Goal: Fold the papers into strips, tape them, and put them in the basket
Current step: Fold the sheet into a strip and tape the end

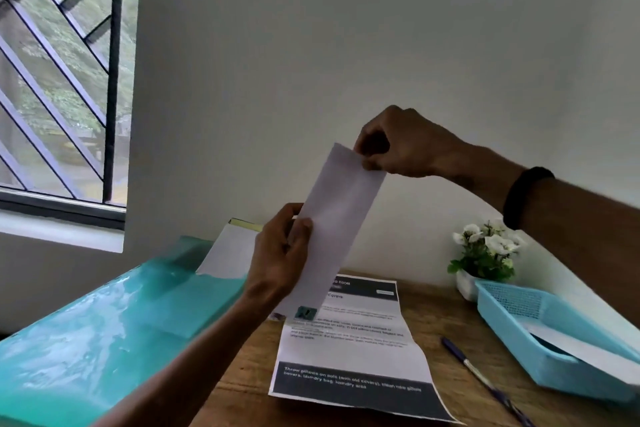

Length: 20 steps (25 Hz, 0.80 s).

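I hold a folded white paper strip up in the air above the table, tilted with its top to the right. My left hand grips its lower part, thumb on the front. My right hand pinches its top right corner. Below it a printed sheet with dark bands lies flat on the wooden table. At the right stands a light blue basket with a white folded paper lying in it.
A blue pen lies on the table between the printed sheet and the basket. A small pot of white flowers stands by the wall behind the basket. A teal glossy surface fills the left, with a white sheet leaning at its far end.
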Each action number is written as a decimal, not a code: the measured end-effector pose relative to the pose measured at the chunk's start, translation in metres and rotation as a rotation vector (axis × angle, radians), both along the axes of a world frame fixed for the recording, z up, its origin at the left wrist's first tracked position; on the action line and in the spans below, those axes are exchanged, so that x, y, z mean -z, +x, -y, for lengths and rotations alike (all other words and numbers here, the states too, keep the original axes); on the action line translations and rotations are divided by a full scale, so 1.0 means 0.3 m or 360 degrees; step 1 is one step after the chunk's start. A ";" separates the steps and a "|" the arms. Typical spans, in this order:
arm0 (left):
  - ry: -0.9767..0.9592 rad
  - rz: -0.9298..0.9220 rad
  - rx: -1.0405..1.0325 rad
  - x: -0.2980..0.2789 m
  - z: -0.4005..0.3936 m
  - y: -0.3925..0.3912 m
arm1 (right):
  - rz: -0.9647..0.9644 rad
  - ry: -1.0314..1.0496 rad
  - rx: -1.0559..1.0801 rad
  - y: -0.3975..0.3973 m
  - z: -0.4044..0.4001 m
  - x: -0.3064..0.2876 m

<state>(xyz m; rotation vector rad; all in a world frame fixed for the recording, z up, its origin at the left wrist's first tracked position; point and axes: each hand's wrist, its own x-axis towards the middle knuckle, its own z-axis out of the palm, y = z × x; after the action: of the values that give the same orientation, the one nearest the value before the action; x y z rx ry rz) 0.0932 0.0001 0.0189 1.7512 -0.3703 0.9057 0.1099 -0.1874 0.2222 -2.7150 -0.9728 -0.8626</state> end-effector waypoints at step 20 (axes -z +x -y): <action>0.1209 0.0870 -0.0546 -0.101 0.250 -0.107 | -0.0076 0.0488 0.0450 -0.299 0.553 0.319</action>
<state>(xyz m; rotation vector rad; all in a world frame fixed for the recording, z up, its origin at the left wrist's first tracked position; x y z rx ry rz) 0.0611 -0.0750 0.0491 2.2697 -0.8726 1.6519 0.0201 -0.3534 0.1266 -2.6224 -0.4093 -0.9002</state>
